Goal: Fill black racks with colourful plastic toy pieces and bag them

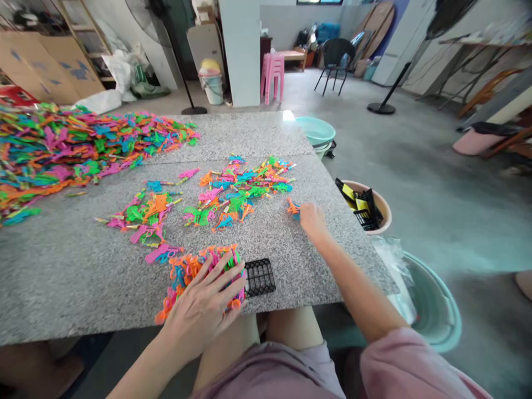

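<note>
My left hand (208,288) lies flat with spread fingers over a packed row of small plastic toy guns (187,269) in orange, pink, blue and green, near the table's front edge. From the right end of this row sticks out a black plastic grid basket (260,276); whether the row sits inside it is hidden. Farther right, my right hand (313,220) is closed on orange and blue toy guns (293,208) just at the tabletop. Two loose clusters, one in the middle (245,188) and a smaller one (145,213) to its left, lie beyond my left hand.
A large heap of toy guns (62,144) covers the far left of the speckled stone table (83,277). Beside the right edge stand a pink tub (386,213) with black baskets, a green tub (451,310) with plastic bags, and a turquoise basin (316,130).
</note>
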The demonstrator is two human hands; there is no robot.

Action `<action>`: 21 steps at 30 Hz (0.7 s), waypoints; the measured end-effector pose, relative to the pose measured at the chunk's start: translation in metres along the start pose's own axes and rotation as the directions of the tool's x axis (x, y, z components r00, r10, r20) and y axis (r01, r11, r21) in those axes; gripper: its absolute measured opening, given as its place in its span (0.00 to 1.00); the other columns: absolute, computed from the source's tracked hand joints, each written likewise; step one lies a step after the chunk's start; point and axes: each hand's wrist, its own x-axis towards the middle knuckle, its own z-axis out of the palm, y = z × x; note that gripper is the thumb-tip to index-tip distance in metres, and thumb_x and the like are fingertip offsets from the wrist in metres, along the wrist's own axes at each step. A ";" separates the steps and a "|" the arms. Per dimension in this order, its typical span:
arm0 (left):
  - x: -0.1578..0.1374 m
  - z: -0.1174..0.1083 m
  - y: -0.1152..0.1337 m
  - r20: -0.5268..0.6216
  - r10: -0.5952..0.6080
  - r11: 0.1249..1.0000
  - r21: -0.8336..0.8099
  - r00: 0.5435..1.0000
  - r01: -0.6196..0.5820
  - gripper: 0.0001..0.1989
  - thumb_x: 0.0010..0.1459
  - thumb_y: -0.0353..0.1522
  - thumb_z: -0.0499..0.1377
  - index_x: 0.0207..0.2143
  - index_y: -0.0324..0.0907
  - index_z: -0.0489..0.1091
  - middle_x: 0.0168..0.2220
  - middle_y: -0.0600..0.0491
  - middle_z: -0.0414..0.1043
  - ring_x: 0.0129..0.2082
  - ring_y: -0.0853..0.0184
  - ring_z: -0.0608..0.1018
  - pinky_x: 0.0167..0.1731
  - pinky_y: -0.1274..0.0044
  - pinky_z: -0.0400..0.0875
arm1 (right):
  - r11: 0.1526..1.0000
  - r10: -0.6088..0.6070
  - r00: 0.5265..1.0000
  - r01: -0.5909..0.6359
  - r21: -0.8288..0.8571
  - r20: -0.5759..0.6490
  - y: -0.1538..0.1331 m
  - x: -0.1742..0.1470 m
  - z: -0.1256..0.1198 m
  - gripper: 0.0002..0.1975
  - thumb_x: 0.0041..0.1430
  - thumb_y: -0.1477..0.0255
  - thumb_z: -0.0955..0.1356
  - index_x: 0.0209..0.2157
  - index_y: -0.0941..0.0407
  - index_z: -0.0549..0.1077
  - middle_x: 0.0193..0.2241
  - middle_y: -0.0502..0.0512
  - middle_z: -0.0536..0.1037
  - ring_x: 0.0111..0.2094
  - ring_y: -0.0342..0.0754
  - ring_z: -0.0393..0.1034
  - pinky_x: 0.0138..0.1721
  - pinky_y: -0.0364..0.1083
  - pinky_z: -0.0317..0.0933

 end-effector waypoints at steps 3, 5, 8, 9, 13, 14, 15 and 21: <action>0.000 -0.002 -0.002 0.040 -0.002 1.000 -0.028 0.999 0.003 0.14 0.65 0.34 0.55 0.51 0.46 0.73 0.59 0.54 0.70 0.66 0.55 0.61 0.67 0.57 0.49 | 0.992 -0.024 1.000 0.023 0.123 0.008 0.016 -0.037 -0.001 0.15 0.62 0.84 0.58 0.45 0.64 0.71 0.44 0.71 0.76 0.44 0.57 0.73 0.43 0.49 0.64; 0.000 -0.003 -0.003 0.076 0.014 1.000 -0.014 0.997 -0.013 0.15 0.64 0.33 0.55 0.53 0.45 0.72 0.60 0.54 0.68 0.67 0.54 0.59 0.67 0.57 0.50 | 0.922 -0.092 0.989 0.041 0.386 0.114 0.010 -0.064 0.002 0.11 0.62 0.80 0.60 0.44 0.62 0.70 0.40 0.66 0.78 0.38 0.53 0.75 0.38 0.47 0.65; -0.002 -0.002 -0.006 0.095 0.040 0.999 0.018 0.995 -0.042 0.16 0.63 0.31 0.55 0.53 0.45 0.71 0.62 0.54 0.66 0.68 0.53 0.57 0.67 0.56 0.52 | 0.603 -0.314 0.913 -0.021 0.798 0.262 -0.024 -0.102 0.015 0.08 0.62 0.77 0.60 0.41 0.57 0.69 0.32 0.55 0.79 0.28 0.46 0.74 0.30 0.43 0.66; -0.002 -0.002 -0.006 0.090 0.046 0.998 0.027 0.995 -0.049 0.16 0.63 0.31 0.55 0.53 0.45 0.71 0.62 0.54 0.66 0.68 0.53 0.57 0.67 0.56 0.51 | 0.501 -0.366 0.897 -0.035 0.865 0.248 -0.039 -0.110 0.021 0.08 0.61 0.78 0.61 0.39 0.56 0.69 0.31 0.53 0.78 0.27 0.45 0.74 0.30 0.42 0.65; -0.004 -0.003 -0.007 0.078 0.056 0.997 0.055 0.995 -0.060 0.15 0.63 0.31 0.55 0.52 0.45 0.71 0.62 0.53 0.66 0.67 0.53 0.58 0.67 0.55 0.51 | 0.423 -0.423 0.902 0.116 0.899 0.083 -0.083 -0.121 0.039 0.08 0.52 0.81 0.66 0.33 0.56 0.70 0.27 0.47 0.77 0.27 0.42 0.71 0.32 0.40 0.63; -0.003 -0.003 -0.006 0.080 0.056 0.997 0.057 0.995 -0.060 0.15 0.63 0.31 0.56 0.52 0.45 0.71 0.62 0.53 0.66 0.67 0.53 0.58 0.66 0.55 0.52 | 0.440 -0.439 0.897 0.162 0.883 0.054 -0.088 -0.119 0.040 0.08 0.50 0.82 0.67 0.32 0.56 0.70 0.25 0.46 0.76 0.27 0.42 0.70 0.31 0.39 0.62; -0.003 -0.003 -0.006 0.082 0.053 0.997 0.057 0.995 -0.058 0.15 0.63 0.31 0.56 0.52 0.45 0.71 0.62 0.53 0.66 0.67 0.53 0.58 0.66 0.55 0.52 | 0.450 -0.462 0.886 0.196 0.871 0.039 -0.090 -0.116 0.039 0.08 0.49 0.83 0.68 0.31 0.56 0.70 0.24 0.45 0.74 0.26 0.41 0.68 0.31 0.39 0.61; 0.001 -0.004 -0.003 0.055 0.039 0.999 0.023 0.998 -0.041 0.13 0.63 0.31 0.55 0.49 0.44 0.73 0.61 0.53 0.68 0.66 0.53 0.60 0.66 0.56 0.52 | 0.400 -0.534 0.845 0.243 0.883 0.009 -0.080 -0.103 0.036 0.08 0.50 0.81 0.67 0.32 0.56 0.72 0.25 0.45 0.74 0.26 0.40 0.67 0.30 0.37 0.59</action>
